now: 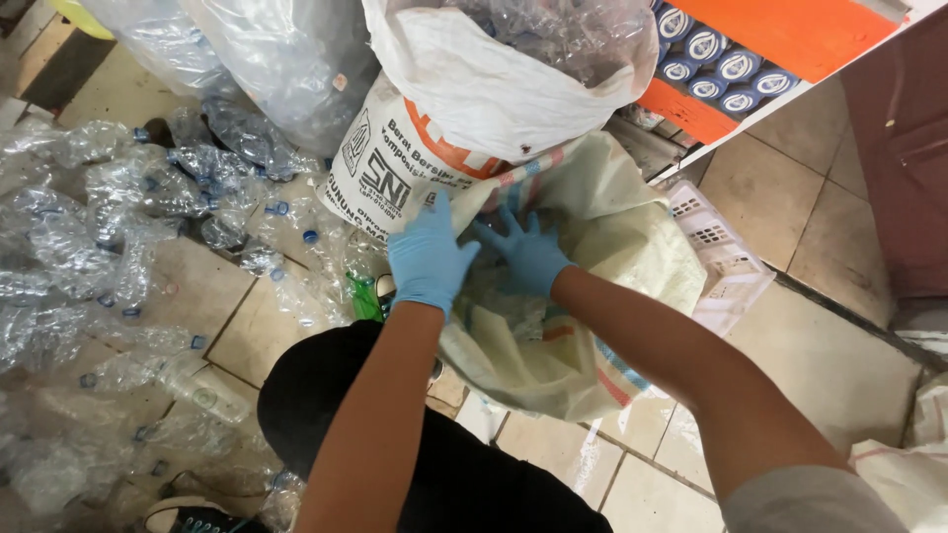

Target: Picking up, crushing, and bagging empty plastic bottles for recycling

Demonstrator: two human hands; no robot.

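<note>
Both my hands wear blue gloves. My left hand [427, 259] rests on the near rim of a pale woven sack [632, 237] that lies open in front of me, fingers spread over the cloth. My right hand [528, 252] reaches into the sack's mouth with fingers apart, pressing on crushed clear plastic [499, 296] inside. Neither hand visibly grips anything. A green bottle [367, 296] lies just left of my left wrist.
Several crushed clear bottles [109, 247] with blue caps cover the tiled floor at left. A full white printed sack [474, 89] stands behind the open one. A white plastic crate [721, 262] sits at right, below an orange shelf [780, 39]. My knee [316, 385] is below.
</note>
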